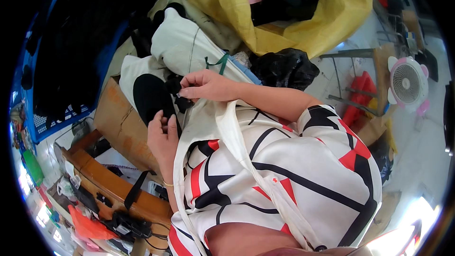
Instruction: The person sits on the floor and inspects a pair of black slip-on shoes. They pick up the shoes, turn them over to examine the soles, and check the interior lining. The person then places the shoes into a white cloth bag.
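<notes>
A long black piece with a rounded end (152,96), smooth and cloth-like, lies over the white cloth (177,42) on my lap. My left hand (163,135) is at its lower end, fingers curled onto it. My right hand (206,86) is just right of the piece, thumb and forefinger pinched together. Something tiny and pale shows at those fingertips, too small to name. Dark, crumpled material (173,84) sits between the black piece and my right fingers; where it joins the piece cannot be made out.
A blue crate (29,114) full of black items stands at left, beside a cardboard box (124,125). Ahead is an open yellow sack (327,23) with dark contents, and a black plastic bag (286,68). A fan (403,81) stands at right; a wooden stool (95,173) is lower left.
</notes>
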Demonstrator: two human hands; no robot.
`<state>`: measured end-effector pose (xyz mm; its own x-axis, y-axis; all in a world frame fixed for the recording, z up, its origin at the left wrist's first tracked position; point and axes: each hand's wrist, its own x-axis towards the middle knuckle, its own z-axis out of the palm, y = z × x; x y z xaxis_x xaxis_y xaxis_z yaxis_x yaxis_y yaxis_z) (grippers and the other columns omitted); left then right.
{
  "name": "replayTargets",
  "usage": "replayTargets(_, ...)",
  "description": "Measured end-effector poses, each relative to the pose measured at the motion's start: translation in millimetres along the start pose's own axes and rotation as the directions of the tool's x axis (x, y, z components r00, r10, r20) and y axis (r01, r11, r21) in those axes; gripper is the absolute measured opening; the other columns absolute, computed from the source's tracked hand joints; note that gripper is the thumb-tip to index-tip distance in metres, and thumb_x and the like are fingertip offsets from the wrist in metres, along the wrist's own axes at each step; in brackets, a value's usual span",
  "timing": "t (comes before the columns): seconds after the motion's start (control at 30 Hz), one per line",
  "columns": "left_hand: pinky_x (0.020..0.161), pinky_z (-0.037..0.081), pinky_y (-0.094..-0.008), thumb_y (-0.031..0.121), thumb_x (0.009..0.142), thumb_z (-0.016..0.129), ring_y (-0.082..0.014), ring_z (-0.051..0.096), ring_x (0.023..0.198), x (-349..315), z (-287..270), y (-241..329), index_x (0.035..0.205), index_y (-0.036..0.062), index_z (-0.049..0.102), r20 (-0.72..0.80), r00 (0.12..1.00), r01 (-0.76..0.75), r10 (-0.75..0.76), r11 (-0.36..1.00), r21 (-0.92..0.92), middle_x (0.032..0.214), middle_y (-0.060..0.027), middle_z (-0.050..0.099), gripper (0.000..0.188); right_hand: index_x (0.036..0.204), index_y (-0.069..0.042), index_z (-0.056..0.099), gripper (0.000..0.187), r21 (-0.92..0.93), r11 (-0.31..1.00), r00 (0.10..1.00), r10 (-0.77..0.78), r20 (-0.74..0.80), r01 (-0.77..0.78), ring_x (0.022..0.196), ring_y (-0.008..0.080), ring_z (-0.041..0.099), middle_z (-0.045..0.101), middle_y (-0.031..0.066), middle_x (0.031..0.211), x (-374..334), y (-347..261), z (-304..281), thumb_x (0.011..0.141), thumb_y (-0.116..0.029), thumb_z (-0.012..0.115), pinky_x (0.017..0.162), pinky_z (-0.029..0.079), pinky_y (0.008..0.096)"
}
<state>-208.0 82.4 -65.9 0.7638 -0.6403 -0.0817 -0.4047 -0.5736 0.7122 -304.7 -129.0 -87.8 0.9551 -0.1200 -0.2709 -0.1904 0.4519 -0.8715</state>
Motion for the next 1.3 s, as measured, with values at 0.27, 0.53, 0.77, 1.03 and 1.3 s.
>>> replayTargets(0.27,0.061,0.045,-0.0180,0.013,0.094,0.062,-0.0057,0.055,0.071,12,-13,37,0.123,0.0002,0.057,0.230,0.972,0.189,-0.049,0.741,-0.644,0.088,-0.0008,0.060,0.032,0.096,-0.004,0.064,0.025,-0.188,0.982,0.957,0.027,0.289,0.029,0.072,0.0064,0.055,0.060,-0.0020,0.078,5,-9,14,0.095,-0.028,0.062,0.067,0.045,0.0229)
replayTargets(0.53,0.059,0.044,-0.0177,0.008,0.090,0.067,-0.0052,0.054,0.068,13,1,40,0.100,0.0029,0.059,-0.033,0.988,0.086,-0.149,0.722,-0.687,0.086,-0.0008,0.061,0.014,0.105,-0.002,0.063,0.035,-0.131,0.981,0.976,-0.115,0.187,0.141,0.077,0.0097,0.057,0.062,0.0026,0.088,-2,-4,22,0.093,-0.035,0.064,0.072,0.048,0.0248)
replayTargets(0.77,0.056,0.048,-0.0240,0.013,0.094,0.061,-0.0119,0.058,0.065,25,9,37,0.109,0.0036,0.056,0.311,0.919,0.385,-0.242,0.387,-0.838,0.081,-0.0056,0.062,0.018,0.094,-0.004,0.063,0.018,0.142,0.988,0.993,-0.042,-0.113,0.058,0.070,0.0044,0.052,0.058,-0.0036,0.077,6,6,13,0.095,-0.022,0.060,0.062,0.044,0.0220)
replayTargets(1.03,0.062,0.054,-0.0245,0.018,0.095,0.060,-0.0107,0.063,0.076,27,-4,34,0.112,0.0033,0.059,0.365,0.922,0.384,-0.132,0.449,-0.807,0.088,-0.0049,0.066,0.022,0.092,-0.007,0.060,0.023,0.073,0.996,0.998,-0.039,-0.051,0.043,0.069,0.0040,0.049,0.055,-0.0050,0.080,8,5,9,0.096,-0.029,0.061,0.062,0.043,0.0204)
replayTargets(1.3,0.063,0.046,-0.0221,0.008,0.087,0.070,-0.0091,0.055,0.072,25,-12,30,0.102,0.0010,0.067,0.276,0.961,0.185,-0.028,0.807,-0.561,0.081,-0.0017,0.062,0.017,0.086,-0.003,0.058,0.025,-0.222,0.968,0.992,-0.126,-0.012,0.120,0.067,0.0066,0.044,0.053,-0.0030,0.073,2,-1,14,0.095,-0.025,0.062,0.060,0.039,0.0226)
